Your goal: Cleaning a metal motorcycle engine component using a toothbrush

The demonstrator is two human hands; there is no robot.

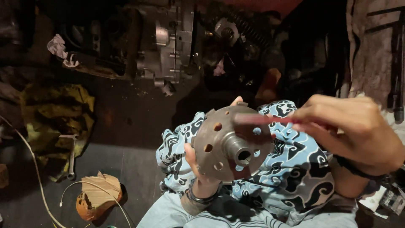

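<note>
Left hand (201,169) gripping round metal hub (230,143) upright, right hand (354,128) pinching red brush (263,120) across it

Small white-and-dark printed box (390,199) at bottom right edge, on floor beside person's knee; blurred.

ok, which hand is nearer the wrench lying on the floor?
Left. The left hand grips the round metal hub near frame centre, closer to the wrench at far left. The right hand holds a red brush over the hub, further right.
</note>
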